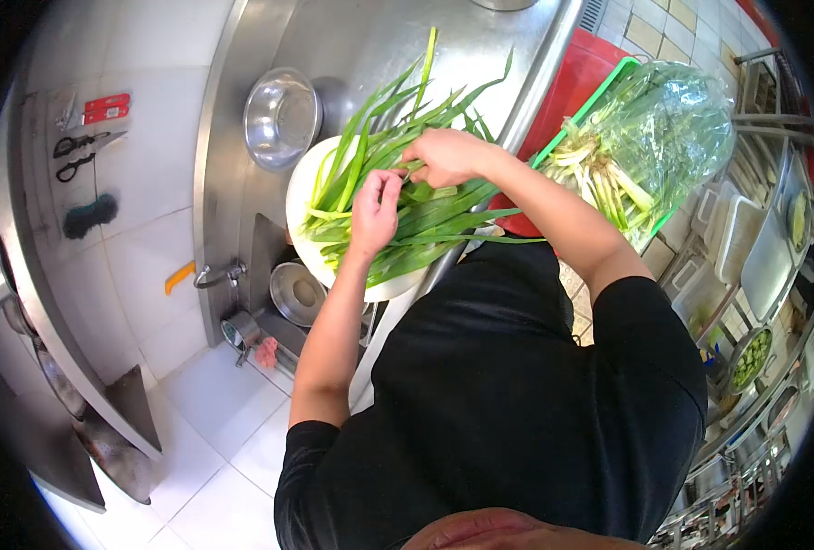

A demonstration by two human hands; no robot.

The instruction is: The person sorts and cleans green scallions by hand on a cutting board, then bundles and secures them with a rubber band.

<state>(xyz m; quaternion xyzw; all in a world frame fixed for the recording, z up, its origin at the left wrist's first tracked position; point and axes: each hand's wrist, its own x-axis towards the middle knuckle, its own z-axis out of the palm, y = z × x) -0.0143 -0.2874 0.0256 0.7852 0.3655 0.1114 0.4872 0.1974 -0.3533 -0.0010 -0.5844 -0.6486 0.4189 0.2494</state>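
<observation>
A heap of long green onions [425,220] is spread over a round white board [302,197], its leaf tips reaching past the edges onto the steel counter. Over the heap, my left hand [375,213] has its fingers curled in a pinch on the green onion leaves. Just to the right and slightly farther away, my right hand [443,156] is closed with bent fingers on the same leaves, close to the left fingertips. The exact piece between the fingers is partly hidden.
A steel bowl [283,119] stands left of the board. At right, a green-rimmed crate [572,124] holds more green onions in a clear bag [691,119], beside a red bin [576,73]. A faucet [228,272] and metal pot [299,293] sit nearer me; scissors [77,144] hang left.
</observation>
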